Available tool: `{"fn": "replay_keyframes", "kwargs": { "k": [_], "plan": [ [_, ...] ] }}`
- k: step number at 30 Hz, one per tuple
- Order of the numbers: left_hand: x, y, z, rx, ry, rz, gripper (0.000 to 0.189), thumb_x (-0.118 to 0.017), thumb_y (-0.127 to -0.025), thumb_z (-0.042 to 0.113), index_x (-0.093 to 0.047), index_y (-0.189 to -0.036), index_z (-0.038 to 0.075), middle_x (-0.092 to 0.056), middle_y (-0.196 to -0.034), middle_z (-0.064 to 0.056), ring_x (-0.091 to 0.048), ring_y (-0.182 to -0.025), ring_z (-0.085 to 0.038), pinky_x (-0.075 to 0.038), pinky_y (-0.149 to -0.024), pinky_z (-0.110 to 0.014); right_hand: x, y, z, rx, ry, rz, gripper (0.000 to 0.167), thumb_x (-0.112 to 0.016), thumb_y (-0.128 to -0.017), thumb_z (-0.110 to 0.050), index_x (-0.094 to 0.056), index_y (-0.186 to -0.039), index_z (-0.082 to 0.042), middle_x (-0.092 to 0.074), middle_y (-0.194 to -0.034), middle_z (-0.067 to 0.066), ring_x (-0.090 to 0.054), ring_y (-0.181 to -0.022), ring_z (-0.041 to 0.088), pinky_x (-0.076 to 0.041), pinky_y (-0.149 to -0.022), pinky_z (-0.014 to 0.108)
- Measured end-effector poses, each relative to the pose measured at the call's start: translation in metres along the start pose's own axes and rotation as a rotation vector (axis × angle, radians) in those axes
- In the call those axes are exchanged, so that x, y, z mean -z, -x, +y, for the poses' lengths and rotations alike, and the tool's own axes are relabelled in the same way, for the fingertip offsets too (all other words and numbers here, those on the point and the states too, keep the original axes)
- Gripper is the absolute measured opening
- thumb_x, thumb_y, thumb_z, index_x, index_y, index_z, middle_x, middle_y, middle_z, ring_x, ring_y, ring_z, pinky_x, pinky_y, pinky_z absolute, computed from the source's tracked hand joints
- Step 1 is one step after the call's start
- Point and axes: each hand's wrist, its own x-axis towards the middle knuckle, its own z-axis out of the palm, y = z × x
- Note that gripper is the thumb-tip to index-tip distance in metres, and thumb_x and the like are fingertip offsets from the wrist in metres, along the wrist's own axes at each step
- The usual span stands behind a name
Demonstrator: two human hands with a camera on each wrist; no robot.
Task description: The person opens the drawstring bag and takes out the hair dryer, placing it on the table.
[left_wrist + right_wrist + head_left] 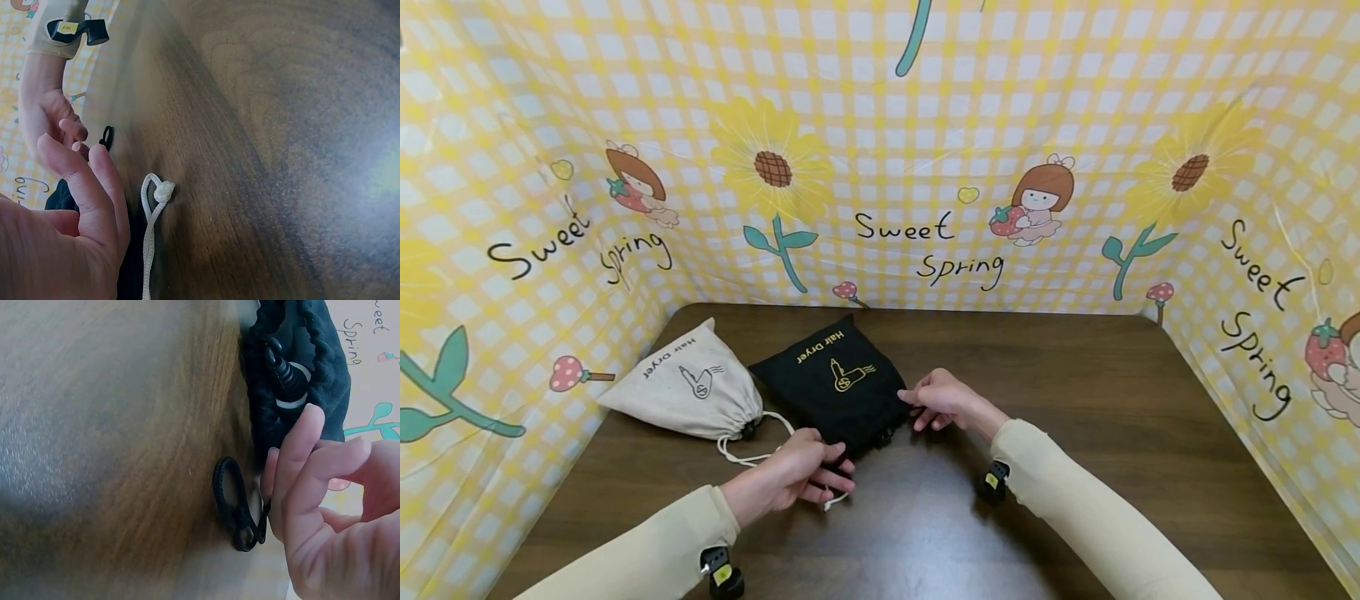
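A black drawstring bag (805,404), printed "Hair Dryer" in gold, lies flat on the table with its mouth facing the person. My left hand (793,471) pinches its near left corner, thumb above and fingers beneath. At the right corner of the mouth, my right hand (947,402) holds the cloth between thumb and fingers. The right wrist view looks into the gathered opening: a black ribbed cord sleeve (290,380) with a small loop sits against a white-rimmed end inside. A black drawcord loop (220,490) hangs beside the right fingers. Most of the contents are hidden.
To the left lies a cream drawstring bag (688,387) with the same print in black. Its white cord (741,461) runs under my left hand, and the knotted end (164,191) rests on the brown wooden table (1075,467). A yellow checked cloth (880,150) walls the table's back and sides.
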Motion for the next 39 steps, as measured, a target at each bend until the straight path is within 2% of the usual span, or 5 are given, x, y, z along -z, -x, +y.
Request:
{"fn": "replay_keyframes", "kwargs": {
  "k": [8, 14, 21, 29, 39],
  "plan": [
    [0.001, -0.001, -0.002, 0.005, 0.002, 0.004, 0.015, -0.051, -0.111, 0.007, -0.041, -0.112, -0.004, -0.072, -0.103, -0.020, -0.077, -0.076, -0.026, -0.053, -0.049, -0.025, 0.001, 0.000, -0.001, -0.034, -0.032, 0.011, 0.022, -0.056, -0.106, -0.005, -0.067, -0.120, 0.008, -0.066, -0.095, 0.018, -0.066, -0.055, 0.013, -0.046, -0.045, 0.021],
    [0.002, 0.000, -0.001, 0.006, 0.005, 0.008, 0.013, -0.051, -0.110, 0.005, -0.041, -0.111, -0.003, -0.073, -0.101, -0.019, -0.077, -0.076, -0.026, -0.052, -0.048, -0.023, 0.003, 0.002, 0.000, -0.043, -0.033, 0.013, 0.021, -0.055, -0.108, -0.006, -0.064, -0.119, 0.010, -0.064, -0.097, 0.019, -0.067, -0.056, 0.014, -0.046, -0.045, 0.022],
    [0.004, 0.002, -0.001, 0.006, -0.006, 0.011, 0.012, -0.050, -0.110, 0.004, -0.042, -0.111, -0.003, -0.074, -0.101, -0.019, -0.077, -0.076, -0.026, -0.051, -0.048, -0.022, 0.007, 0.001, 0.003, -0.040, -0.039, 0.037, 0.030, -0.054, -0.110, -0.006, -0.057, -0.132, 0.013, -0.066, -0.101, 0.021, -0.068, -0.058, 0.015, -0.047, -0.046, 0.022],
    [0.004, 0.004, 0.000, 0.010, -0.010, 0.014, 0.013, -0.050, -0.111, 0.005, -0.041, -0.110, -0.003, -0.073, -0.104, -0.020, -0.077, -0.075, -0.025, -0.050, -0.047, -0.021, 0.009, 0.002, 0.005, -0.034, -0.040, 0.038, 0.025, -0.055, -0.110, -0.010, -0.060, -0.124, 0.010, -0.067, -0.101, 0.021, -0.068, -0.058, 0.016, -0.047, -0.046, 0.023],
    [0.002, 0.003, 0.002, 0.016, 0.032, 0.020, 0.018, -0.052, -0.111, 0.012, -0.040, -0.109, -0.002, -0.073, -0.103, -0.020, -0.077, -0.075, -0.024, -0.051, -0.048, -0.022, 0.011, 0.010, 0.004, 0.005, 0.023, -0.035, 0.026, -0.064, -0.106, -0.017, -0.067, -0.106, 0.009, -0.069, -0.095, 0.020, -0.067, -0.058, 0.014, -0.046, -0.045, 0.020]
  ]
}}
